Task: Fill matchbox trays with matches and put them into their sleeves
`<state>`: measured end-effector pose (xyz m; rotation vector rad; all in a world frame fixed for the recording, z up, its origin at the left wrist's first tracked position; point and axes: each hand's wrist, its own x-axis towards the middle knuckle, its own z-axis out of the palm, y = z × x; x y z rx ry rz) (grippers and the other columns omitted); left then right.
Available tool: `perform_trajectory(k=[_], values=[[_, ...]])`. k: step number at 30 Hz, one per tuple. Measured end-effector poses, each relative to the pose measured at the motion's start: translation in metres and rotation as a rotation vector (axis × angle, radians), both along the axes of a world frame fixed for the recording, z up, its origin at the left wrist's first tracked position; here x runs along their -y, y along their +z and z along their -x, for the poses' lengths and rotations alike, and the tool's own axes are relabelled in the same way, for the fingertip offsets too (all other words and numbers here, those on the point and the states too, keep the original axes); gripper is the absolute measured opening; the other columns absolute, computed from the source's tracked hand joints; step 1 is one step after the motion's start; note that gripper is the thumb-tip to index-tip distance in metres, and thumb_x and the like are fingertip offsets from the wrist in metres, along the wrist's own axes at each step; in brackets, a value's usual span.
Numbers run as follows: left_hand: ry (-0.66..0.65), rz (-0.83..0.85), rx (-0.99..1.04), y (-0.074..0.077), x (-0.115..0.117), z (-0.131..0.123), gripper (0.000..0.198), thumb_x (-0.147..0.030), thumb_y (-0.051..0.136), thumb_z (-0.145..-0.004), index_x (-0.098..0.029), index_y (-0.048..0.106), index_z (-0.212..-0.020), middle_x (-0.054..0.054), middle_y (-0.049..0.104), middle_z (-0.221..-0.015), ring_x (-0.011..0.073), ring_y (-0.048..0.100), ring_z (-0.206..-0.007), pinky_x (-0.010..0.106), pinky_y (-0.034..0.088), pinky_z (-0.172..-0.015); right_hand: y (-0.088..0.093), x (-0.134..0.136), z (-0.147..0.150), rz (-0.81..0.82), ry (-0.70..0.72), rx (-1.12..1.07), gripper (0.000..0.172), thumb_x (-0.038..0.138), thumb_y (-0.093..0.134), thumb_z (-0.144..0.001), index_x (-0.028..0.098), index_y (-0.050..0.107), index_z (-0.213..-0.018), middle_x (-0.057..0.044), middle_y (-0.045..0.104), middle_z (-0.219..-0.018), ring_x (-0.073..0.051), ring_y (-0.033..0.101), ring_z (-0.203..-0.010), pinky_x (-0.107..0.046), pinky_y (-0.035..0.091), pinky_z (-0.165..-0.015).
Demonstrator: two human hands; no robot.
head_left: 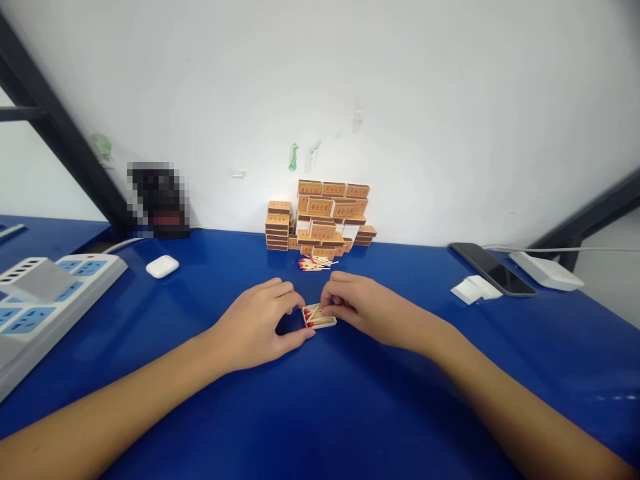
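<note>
The open matchbox tray (329, 325) lies flat on the blue tabletop (320, 413), between the two hands and just in front of a loose heap of red-tipped matchsticks (315, 264). The left hand (260, 323) curves round the tray's left end, thumb at the near edge and a finger at the far corner, gripping it lightly between them. The right hand (357, 303) has thumb and fingertips drawn together over the tray's right part, low among the matchsticks inside it (313, 315); its fingers hide the spot, so I cannot tell whether a stick is pinched there. The tray should be very light and thin-walled (probably card, judging by its white rim), so it would slide at a nudge and buckle if squeezed hard; opposite edges near a corner, where the left hand has it, look the best hold. The matchsticks should be stiff but brittle, apt to roll and cross one another, and are best taken by the bare shaft, clear of the crumbly red heads. Behind the heap, stacked matchboxes (320, 205) stand against the wall (430, 120), likely easy to topple if knocked.
</note>
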<state>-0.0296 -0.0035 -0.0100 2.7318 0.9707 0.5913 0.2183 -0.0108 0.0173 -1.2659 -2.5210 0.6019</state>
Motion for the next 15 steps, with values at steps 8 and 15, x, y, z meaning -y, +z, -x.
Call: perform_trajectory(k=[8,15], values=[[-0.010,-0.006,0.011,0.0009,0.0003,-0.0018,0.026,-0.044,0.071,-0.093,-0.018,0.068,-0.099,0.003,0.065,-0.090,0.0213,0.059,-0.085,0.036,0.049,-0.074,-0.0012,0.0071,0.0082,-0.027,0.031,-0.032,0.010,0.018,0.058,-0.103,0.022,0.067,-0.104,-0.002,0.060,-0.100,-0.013,0.057,-0.077,-0.027,0.042,-0.070],[-0.008,-0.002,0.004,0.0009,-0.0002,-0.0017,0.028,-0.045,0.071,-0.093,-0.018,0.069,-0.102,0.004,0.066,-0.090,0.0217,0.060,-0.085,0.036,0.050,-0.074,0.0007,0.0095,0.0041,-0.039,-0.002,0.028,0.010,0.020,0.056,-0.103,0.020,0.061,-0.095,-0.002,0.063,-0.099,-0.014,0.056,-0.078,-0.028,0.041,-0.069]])
